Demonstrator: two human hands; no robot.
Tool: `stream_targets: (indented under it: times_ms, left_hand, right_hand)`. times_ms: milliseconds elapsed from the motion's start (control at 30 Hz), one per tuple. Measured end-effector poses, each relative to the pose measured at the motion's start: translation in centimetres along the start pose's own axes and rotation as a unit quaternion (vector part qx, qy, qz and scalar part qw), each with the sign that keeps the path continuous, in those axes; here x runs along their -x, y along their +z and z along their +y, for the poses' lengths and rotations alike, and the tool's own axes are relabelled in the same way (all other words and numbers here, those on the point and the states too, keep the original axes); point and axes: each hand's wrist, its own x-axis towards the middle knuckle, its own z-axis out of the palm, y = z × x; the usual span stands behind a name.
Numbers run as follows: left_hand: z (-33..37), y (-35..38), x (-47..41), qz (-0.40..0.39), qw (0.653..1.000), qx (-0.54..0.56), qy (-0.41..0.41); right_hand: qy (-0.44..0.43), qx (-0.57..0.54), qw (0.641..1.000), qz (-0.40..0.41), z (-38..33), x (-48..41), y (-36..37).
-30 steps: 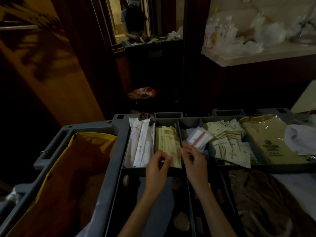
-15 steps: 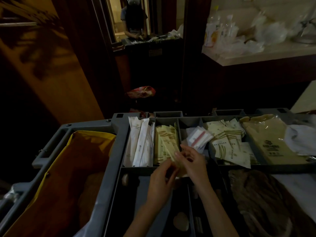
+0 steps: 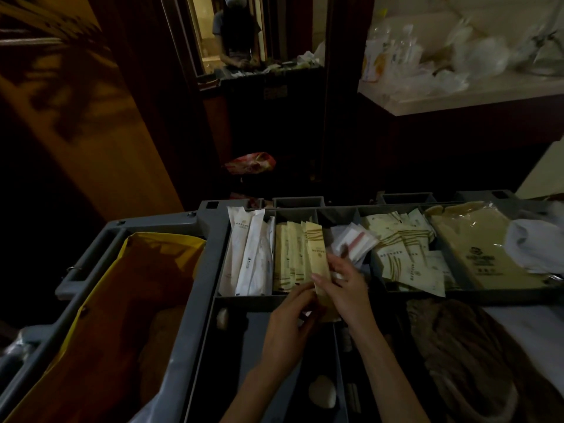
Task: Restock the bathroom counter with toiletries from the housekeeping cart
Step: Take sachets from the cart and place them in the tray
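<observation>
The grey housekeeping cart (image 3: 210, 248) has a divided top tray full of toiletry packets. A long cream packet (image 3: 317, 254) with gold stripes is lifted partly out of the second compartment, above a stack of like packets (image 3: 288, 257). My left hand (image 3: 290, 325) pinches its lower end from the left. My right hand (image 3: 345, 288) holds it from the right, fingers over its lower half. White long packets (image 3: 250, 257) fill the compartment to the left. The bathroom counter (image 3: 457, 96) is at the upper right.
Small white sachets (image 3: 354, 242), cream square packets (image 3: 409, 257) and a big bagged beige item (image 3: 476, 248) fill the tray's right side. A yellow linen bag (image 3: 128, 300) hangs at left. Bottles and plastic bags (image 3: 393, 56) crowd the counter. A mirror shows a person.
Both hands came together over the cream packets and drew one packet up and toward me; it now stands out above the stack, held by both hands.
</observation>
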Motion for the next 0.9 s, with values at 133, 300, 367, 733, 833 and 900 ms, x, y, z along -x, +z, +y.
stream_targets:
  times_ms: [133, 300, 367, 733, 833, 900]
  left_hand:
    - [-0.1, 0.0, 0.0, -0.005, 1.0, -0.006, 0.003]
    - [0.2, 0.1, 0.3, 0.033, 0.995, 0.069, -0.064]
    - [0.3, 0.1, 0.2, 0.069, 0.981, 0.133, -0.122]
    - [-0.6, -0.8, 0.8, 0.19, 0.899, 0.302, -0.254]
    - [-0.9, -1.4, 1.2, 0.185, 0.894, 0.305, -0.269]
    - [-0.9, -1.9, 1.5, 0.185, 0.889, 0.31, -0.28]
  right_hand:
    - [0.002, -0.016, 1.0, 0.009, 0.1, 0.0, 0.1]
    - [0.029, -0.076, 0.997, 0.0, -0.5, 0.1, -0.2]
    - [0.038, -0.095, 0.995, -0.007, -0.8, 0.4, 0.0]
    - [0.081, -0.109, 0.99, -0.047, -1.0, 1.8, 1.8]
    - [0.089, -0.11, 0.989, -0.037, -1.1, 2.0, 2.0]
    - [0.093, -0.114, 0.989, -0.036, -1.1, 2.1, 2.0]
